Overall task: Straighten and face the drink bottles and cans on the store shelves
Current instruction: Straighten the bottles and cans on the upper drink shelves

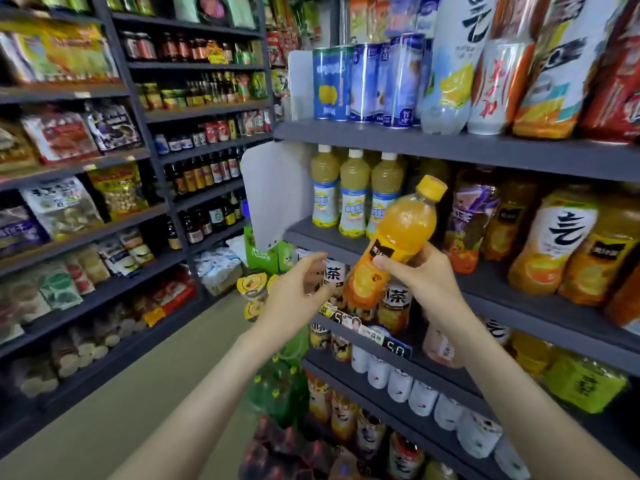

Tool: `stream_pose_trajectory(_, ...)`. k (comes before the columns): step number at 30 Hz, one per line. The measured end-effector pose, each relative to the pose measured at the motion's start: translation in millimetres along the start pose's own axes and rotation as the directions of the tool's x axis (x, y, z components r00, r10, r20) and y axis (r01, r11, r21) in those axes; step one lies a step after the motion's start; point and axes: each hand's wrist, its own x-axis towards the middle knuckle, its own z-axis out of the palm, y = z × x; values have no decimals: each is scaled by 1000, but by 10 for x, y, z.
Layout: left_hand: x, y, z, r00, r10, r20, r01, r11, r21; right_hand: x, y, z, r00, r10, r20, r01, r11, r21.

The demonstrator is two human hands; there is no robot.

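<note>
Narrow store aisle, beige floor (pixel 156 393). Dark grey shelf units on both sides: left unit (pixel 41 95) w/ snack bags (pixel 59 136), right unit (pixel 450 147) close up, another unit (pixel 207 114) at the back. White divider panels (pixel 273 199) at right unit's far end. Even indoor light.

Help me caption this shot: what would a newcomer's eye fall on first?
The bright orange bottle, tilted at mid-frame, gripped by the right hand, with the open left hand beside its base. Then the blue cans on the shelf above and three pale yellow bottles lined up behind it.
</note>
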Motion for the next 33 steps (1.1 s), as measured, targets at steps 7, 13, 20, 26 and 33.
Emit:
stream_pose_trajectory(7, 834, -86, 89, 970, 158, 184, -167, 985, 36, 529, 73, 163, 992, -119, 38, 124, 977, -174)
stream_pose_trajectory(13, 1248, -233, 209, 901, 255, 352, -235, 967, -99, 588, 170, 192, 990, -119, -74, 102, 974, -201)
stream_pose_trajectory(20, 1383, -134, 505, 816, 387, 430, -299, 919, -258, 149, 239, 35, 889, -80, -451, 12, 988, -153)
stream_pose_trajectory(26, 1399, 113, 1082, 850, 387, 357, -259, 897, -357, -368, 260, -241, 701, -44, -712, -100, 982, -160)
stream_pose_trajectory(33, 1571, 622, 1747, 913, 326, 244, -244, 918, -311, -727, 169, -532, 564, -98, -820, -161, 961, -225)
